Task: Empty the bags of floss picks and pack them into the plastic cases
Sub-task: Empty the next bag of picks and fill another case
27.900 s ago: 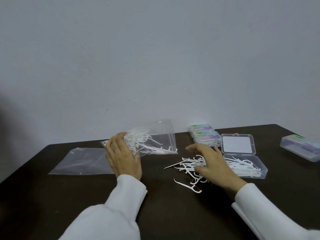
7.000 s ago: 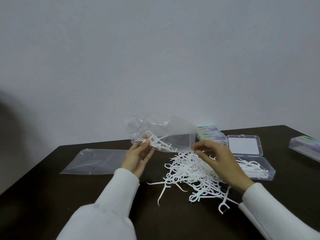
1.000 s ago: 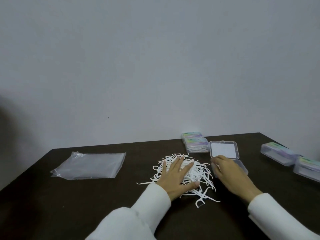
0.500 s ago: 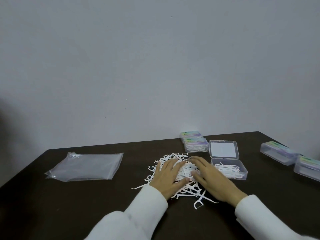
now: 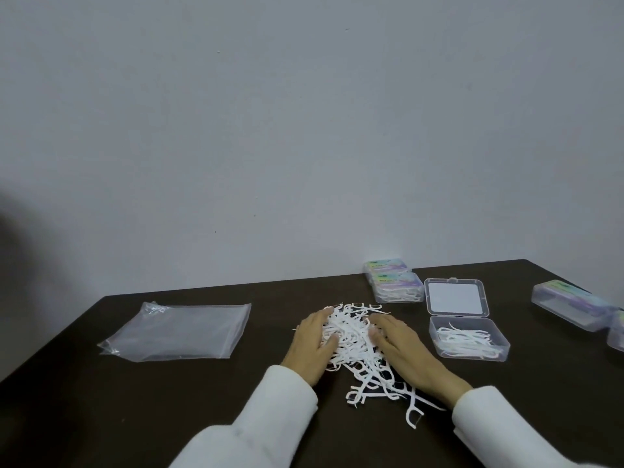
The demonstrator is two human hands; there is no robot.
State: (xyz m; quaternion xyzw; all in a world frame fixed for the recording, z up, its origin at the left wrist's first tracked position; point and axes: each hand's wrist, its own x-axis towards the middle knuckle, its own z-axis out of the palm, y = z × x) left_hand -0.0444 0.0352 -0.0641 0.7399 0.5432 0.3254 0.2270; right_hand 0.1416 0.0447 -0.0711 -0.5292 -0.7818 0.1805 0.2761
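A loose heap of white plastic floss picks point(image 5: 351, 336) is spread on the dark brown bench point(image 5: 101, 400), in front of the person. The heap is flanked by both hands. The left hand point(image 5: 312, 344) is laid against the heap's left side with fingers extended and only gently curved, the thumb resting on the picks. The right hand point(image 5: 403, 349) is pressed to the heap's right side, fingers likewise stretched out forward; nothing is pinched or clenched by either hand. White sleeves point(image 5: 283, 403) are seen on both forearms. A few stray picks point(image 5: 410, 408) are scattered at the near edge of the heap, between the two wrists.

Just right of the right hand an open clear plastic case point(image 5: 469, 337) is placed, with a small layer of floss picks lying inside; its hinged lid point(image 5: 456, 296) is folded back flat on the bench behind it. Beyond the heap, near the wall, two closed clear cases with coloured labels point(image 5: 395, 282) are stacked or set close together; which cannot be told. Further closed cases point(image 5: 570, 307) are seen well apart at the right edge. An emptied flat transparent plastic bag point(image 5: 182, 329) is laid on the left part of the bench, apart from the heap. A plain pale wall point(image 5: 304, 130) is behind the bench.
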